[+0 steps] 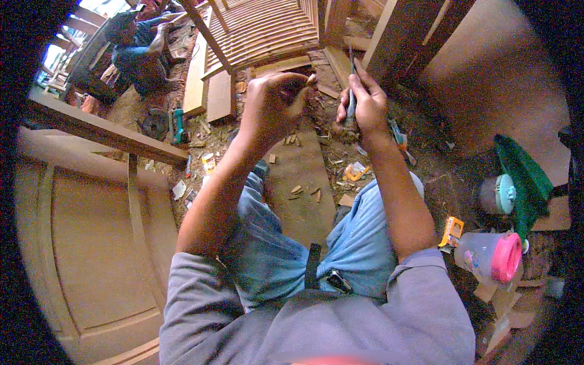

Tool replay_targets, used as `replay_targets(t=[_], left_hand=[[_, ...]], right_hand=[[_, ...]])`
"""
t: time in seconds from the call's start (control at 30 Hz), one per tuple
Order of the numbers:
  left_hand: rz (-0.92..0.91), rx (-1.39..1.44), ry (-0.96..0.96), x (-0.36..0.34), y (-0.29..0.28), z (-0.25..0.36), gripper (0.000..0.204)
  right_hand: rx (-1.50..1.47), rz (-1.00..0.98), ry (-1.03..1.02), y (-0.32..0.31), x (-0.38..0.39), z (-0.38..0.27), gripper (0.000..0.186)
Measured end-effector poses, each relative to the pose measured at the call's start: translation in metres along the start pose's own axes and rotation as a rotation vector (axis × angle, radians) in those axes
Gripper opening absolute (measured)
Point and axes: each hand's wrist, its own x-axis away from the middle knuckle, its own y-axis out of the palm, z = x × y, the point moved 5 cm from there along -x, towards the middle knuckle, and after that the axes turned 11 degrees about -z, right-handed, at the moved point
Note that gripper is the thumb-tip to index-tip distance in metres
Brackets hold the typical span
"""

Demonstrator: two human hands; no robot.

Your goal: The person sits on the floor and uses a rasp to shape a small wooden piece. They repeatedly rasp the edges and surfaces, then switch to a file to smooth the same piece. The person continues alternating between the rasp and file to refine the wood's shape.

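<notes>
My left hand (272, 103) is raised in front of me, thumb and forefinger pinched on a small pale piece (312, 79), possibly wood. My right hand (369, 108) is closed around a slim tool (351, 104). Its narrow dark blade points away from me; whether it is a knife or a chisel I cannot tell. The two hands are apart, and the tool does not touch the pale piece. Between my knees lies a flat brown board (298, 213) with several small wood bits (296, 190) scattered on it.
A slatted wooden panel (267, 36) stands ahead, and a large panelled door (97, 243) lies left. A green power tool (177, 126) rests near a beam. Right are a pink-lidded jar (486, 255), a teal-lidded jar (496, 194) and green cloth (523, 176). Another person (140, 55) sits far left.
</notes>
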Motion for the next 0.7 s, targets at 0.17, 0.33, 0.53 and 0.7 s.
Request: replay_targets(t=[0.17, 0.33, 0.53, 0.7], left_hand=[[0.055, -0.016, 0.076, 0.004, -0.010, -0.001, 0.016], [0.096, 0.052, 0.026, 0.003, -0.020, -0.016, 0.014], [0.151, -0.003, -0.004, -0.003, -0.041, -0.032, 0.014], [0.124, 0.014, -0.012, -0.005, -0.040, -0.037, 0.014]], right_hand=[[0.121, -0.136, 0.009, 0.025, 0.013, -0.009, 0.040], [0.273, -0.209, 0.003, 0.036, 0.023, -0.009, 0.041], [0.516, -0.390, -0.018, 0.054, 0.035, -0.016, 0.041], [0.455, -0.414, 0.004, 0.069, 0.044, -0.019, 0.041]])
